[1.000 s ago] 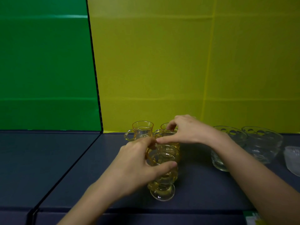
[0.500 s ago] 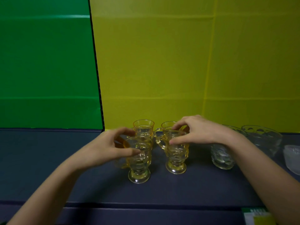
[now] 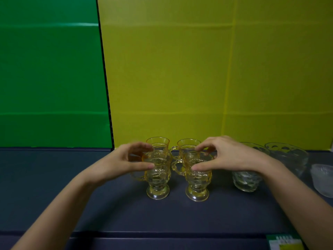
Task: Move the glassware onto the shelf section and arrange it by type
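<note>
Four amber footed mugs stand in a two-by-two block on the dark shelf surface (image 3: 180,217), against the yellow backdrop (image 3: 198,78).

Near-left mug (image 3: 158,175): upright, handle pointing left. Left hand (image 3: 119,162) curls round its upper body, thumb on the near side of the glass, fingers round the far side. The grip looks light, and whether it is closing or letting go I cannot tell.

Near-right mug (image 3: 197,179): upright, handle left, just beside the near-left mug's bowl. Right hand (image 3: 227,156) cups its rim, thumb pressed on the near wall, fingers arched over the top.

Far-left mug (image 3: 158,145) and far-right mug (image 3: 188,145): directly behind, partly hidden by fingers.

Clear bowls sit right of the mugs: a small clear bowl (image 3: 246,179) half under the right forearm, a large clear bowl (image 3: 288,156) farther back, a frosted dish (image 3: 322,179) at the right edge.

Judgement: mugs grouped by type, with only alignment left to finish.

Risks from here:
- Narrow feet under tall bodies, so a sideways nudge at the rim could tip a near mug.
- Near-right mug's handle is close to its neighbour, and sliding either inward could knock glass on glass.
- Fingers arched over the near rims sit by the far mugs and could catch them when lifted away.
- Right forearm passes right over the small clear bowl; dropping the elbow could shove it.
</note>
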Demonstrator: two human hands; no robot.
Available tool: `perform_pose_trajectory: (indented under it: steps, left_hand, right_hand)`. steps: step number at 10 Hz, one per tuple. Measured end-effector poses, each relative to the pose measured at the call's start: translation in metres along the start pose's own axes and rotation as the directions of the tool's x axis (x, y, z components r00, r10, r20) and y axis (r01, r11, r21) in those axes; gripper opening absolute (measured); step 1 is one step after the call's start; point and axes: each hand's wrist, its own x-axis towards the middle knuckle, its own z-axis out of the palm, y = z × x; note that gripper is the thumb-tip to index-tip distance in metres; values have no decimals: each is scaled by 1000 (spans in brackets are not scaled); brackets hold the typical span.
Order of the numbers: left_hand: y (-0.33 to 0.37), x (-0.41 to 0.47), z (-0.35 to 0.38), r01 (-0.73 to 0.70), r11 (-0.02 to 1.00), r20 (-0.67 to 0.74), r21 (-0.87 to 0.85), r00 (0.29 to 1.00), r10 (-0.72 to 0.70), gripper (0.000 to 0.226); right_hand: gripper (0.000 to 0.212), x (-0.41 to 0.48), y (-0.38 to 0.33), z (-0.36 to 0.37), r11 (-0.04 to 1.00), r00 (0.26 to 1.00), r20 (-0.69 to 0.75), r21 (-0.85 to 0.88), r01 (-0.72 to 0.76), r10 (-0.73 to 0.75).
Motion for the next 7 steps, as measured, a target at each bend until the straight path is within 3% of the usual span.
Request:
perform_pose_trajectory:
  steps: [1, 2, 5, 7]
  left_hand:
    - [-1, 2, -1, -6, 999, 18, -33, 1000, 7, 78]
    - [-3, 3, -2, 1, 998, 27, -62, 1000, 0, 63]
    - [-11, 4, -5, -42, 994, 21, -98, 999, 44, 89]
    - [-17, 5, -5, -44, 992, 16, -117, 999, 46, 85]
  right_hand:
    - [72, 2, 1, 0, 998, 1000, -5, 54, -15, 15]
    - [73, 4, 2, 3, 993, 999, -23, 115, -20, 23]
    - [70, 7, 6, 8, 975, 999, -38, 223, -21, 31]
    - [69, 7, 8, 13, 956, 997, -46, 289, -43, 58]
